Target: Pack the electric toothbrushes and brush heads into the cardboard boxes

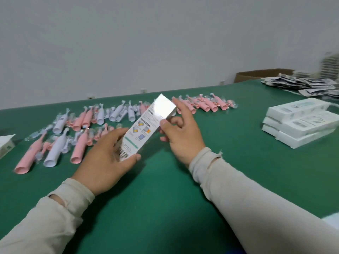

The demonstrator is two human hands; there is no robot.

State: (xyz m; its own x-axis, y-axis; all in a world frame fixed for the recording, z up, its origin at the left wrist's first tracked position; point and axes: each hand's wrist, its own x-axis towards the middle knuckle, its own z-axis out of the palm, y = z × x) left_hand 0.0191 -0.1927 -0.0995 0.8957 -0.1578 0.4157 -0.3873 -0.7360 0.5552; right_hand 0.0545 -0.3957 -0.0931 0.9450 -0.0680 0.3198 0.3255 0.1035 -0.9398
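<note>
Both my hands hold one long white printed cardboard box above the green table. My left hand grips its near end by the barcode. My right hand pinches its far part, index finger along the edge. Behind the box lie several pink toothbrushes and white toothbrushes, with small brush heads in clear wrappers among them. More pink ones lie further back.
A stack of white boxes sits at the right. A heap of flat packets lies at the far right, with a brown carton behind the table edge. Another white box pokes in at the left edge.
</note>
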